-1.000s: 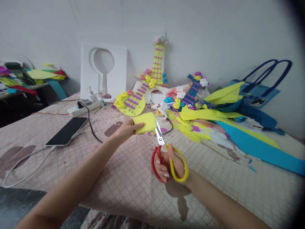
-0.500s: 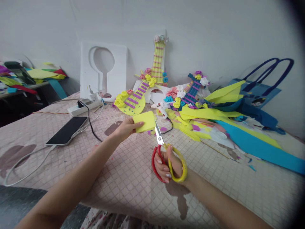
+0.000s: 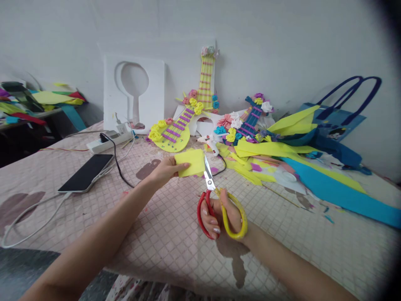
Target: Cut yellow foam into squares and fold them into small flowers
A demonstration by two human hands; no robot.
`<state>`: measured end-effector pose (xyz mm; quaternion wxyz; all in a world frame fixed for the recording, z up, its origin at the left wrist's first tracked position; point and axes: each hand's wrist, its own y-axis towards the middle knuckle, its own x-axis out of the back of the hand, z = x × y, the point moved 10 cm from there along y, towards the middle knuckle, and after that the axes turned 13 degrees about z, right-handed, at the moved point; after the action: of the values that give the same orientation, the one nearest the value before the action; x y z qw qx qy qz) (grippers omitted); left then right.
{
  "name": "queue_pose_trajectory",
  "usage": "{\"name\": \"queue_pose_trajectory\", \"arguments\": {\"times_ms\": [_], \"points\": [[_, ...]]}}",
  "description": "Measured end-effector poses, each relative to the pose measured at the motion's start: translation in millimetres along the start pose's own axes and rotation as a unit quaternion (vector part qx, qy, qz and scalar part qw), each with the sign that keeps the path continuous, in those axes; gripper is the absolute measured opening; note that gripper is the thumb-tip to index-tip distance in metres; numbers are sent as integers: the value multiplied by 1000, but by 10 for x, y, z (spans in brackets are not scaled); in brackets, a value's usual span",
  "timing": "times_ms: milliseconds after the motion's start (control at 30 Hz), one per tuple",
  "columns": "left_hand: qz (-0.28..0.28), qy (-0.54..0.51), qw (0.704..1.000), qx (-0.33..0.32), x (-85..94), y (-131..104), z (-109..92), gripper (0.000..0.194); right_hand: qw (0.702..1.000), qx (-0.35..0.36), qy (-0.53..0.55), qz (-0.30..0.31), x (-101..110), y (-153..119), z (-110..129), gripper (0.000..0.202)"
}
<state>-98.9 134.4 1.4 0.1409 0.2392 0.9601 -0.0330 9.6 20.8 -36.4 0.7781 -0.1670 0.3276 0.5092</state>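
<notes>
Listing what lay at our hands, we entered first one piece of yellow paper point(image 3: 190, 162), square-cornered and seemingly layered, raised over the middle of the table. Left hand point(image 3: 165, 168): fingers narrow, thumb on top, pinching the paper's left side, which left the far and right edges uncovered and, we judged, held any layers together. Right hand point(image 3: 232, 210): fingers curled through the handles of one pair of scissors point(image 3: 209, 182), one handle red, one yellow, with the thumb in the yellow loop. The blades pointed up and away from us, along the paper's right edge, an angle that seemed to suit a cut there; whether they touched the paper we could not tell. Behind the paper: one white glue gun point(image 3: 210, 144), lying near enough, it seemed, for easy reach. Against the wall: one white board point(image 3: 157, 96) with a cut-out shape, propped upright, perhaps to save table room; before it to the right, one yellow toy guitar point(image 3: 183, 142), leaning. At right: yellow strips point(image 3: 282, 148), one long blue strip point(image 3: 332, 191), and one blue bag point(image 3: 352, 124). At left: one phone point(image 3: 86, 172), lying flat, and one power strip point(image 3: 96, 145) behind it.
</notes>
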Motion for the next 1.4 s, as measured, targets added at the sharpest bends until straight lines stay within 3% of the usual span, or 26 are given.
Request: {"name": "queue_pose_trajectory", "arguments": {"times_ms": [567,900,1400], "points": [[-2,14,1000,-2,67,17,-3,36,1000,5,3,-4,33,8,-25,62],[21,21,1000,-3,-72,5,15,35,1000,2,0,2,20,0,-6,72],[27,8,1000,0,-59,28,33,39,999,26,19,2,14,25,29,65]]}}
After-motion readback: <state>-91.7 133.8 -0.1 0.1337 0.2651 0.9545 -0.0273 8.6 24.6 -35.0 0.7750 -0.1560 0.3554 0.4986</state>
